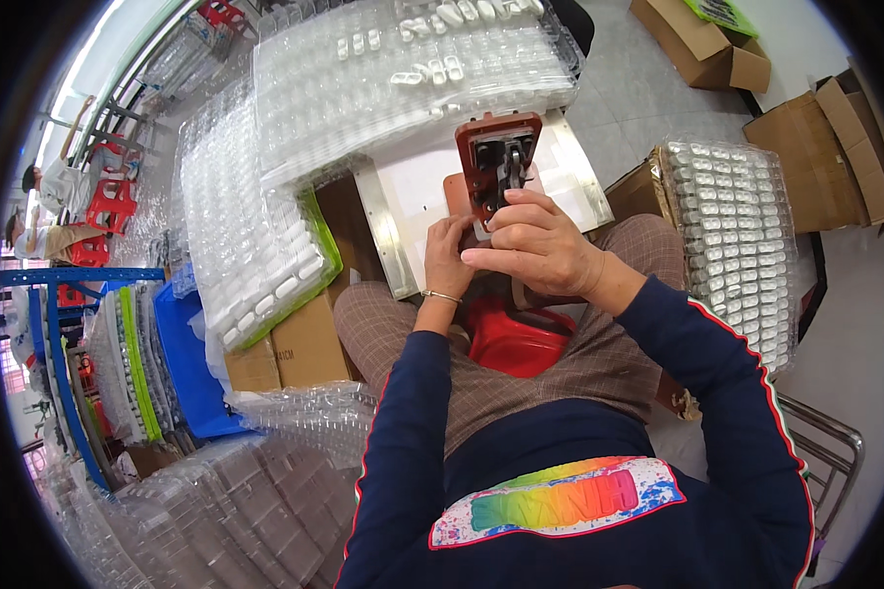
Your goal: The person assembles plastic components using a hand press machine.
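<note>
A reddish-brown hand press [467, 162] with a black toggle linkage [512, 162] stands on a white board [403, 182] in front of me. My right hand [550, 245] is closed at the lower end of the linkage, its fingers curled round what appears to be the lever. Close beside it, my left hand [447, 257] has its fingers bent and drawn together at the foot of the press. Whatever lies under those left fingertips is hidden or too small to name. A metal bangle circles the left wrist.
Stacked clear plastic trays [314, 108] holding small white pieces fill the far left. Another tray [727, 245] of silvery-white pieces stands at the right. A blue bin [192, 363], a red stool [521, 339] and open cardboard boxes [815, 157] surround me. Other people sit far left.
</note>
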A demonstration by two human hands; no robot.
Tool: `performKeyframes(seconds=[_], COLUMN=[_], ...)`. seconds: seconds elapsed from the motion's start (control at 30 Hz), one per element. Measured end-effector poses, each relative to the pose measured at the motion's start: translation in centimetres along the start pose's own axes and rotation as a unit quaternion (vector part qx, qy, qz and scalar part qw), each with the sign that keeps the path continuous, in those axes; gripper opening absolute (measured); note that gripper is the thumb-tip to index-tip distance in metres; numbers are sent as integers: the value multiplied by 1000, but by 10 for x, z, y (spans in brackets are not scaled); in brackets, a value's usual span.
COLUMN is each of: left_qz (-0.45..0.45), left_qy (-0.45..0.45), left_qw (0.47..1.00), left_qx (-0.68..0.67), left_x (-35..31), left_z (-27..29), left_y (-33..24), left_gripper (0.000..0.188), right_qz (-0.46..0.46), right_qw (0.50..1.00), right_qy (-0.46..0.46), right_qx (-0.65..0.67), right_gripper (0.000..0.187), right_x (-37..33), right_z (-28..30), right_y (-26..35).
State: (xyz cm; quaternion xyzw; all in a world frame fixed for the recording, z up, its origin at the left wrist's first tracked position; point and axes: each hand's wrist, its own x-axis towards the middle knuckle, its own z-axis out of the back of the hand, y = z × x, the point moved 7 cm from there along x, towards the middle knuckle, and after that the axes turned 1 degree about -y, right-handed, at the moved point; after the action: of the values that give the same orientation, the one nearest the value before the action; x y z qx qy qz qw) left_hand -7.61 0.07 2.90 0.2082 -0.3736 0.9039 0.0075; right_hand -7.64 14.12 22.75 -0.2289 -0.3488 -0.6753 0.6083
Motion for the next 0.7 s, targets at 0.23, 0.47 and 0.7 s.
performKeyframes(seconds=[0.23, 0.47, 0.7], left_qz=[33, 33, 9], left_qy=[-12, -11, 6], left_qw=[999, 999, 1000], left_qx=[-18, -34, -16], left_x=[0, 3, 7], left_z=[5, 4, 10], left_y=[-12, -18, -16], left_gripper=[46, 47, 46], right_qz=[-211, -476, -568], right_qw=[965, 823, 811], right_qy=[-70, -184, -13], right_qx=[140, 251, 137], right_gripper=[24, 39, 18], right_x=[61, 25, -153], right_z=[54, 18, -42], right_y=[-28, -176, -119])
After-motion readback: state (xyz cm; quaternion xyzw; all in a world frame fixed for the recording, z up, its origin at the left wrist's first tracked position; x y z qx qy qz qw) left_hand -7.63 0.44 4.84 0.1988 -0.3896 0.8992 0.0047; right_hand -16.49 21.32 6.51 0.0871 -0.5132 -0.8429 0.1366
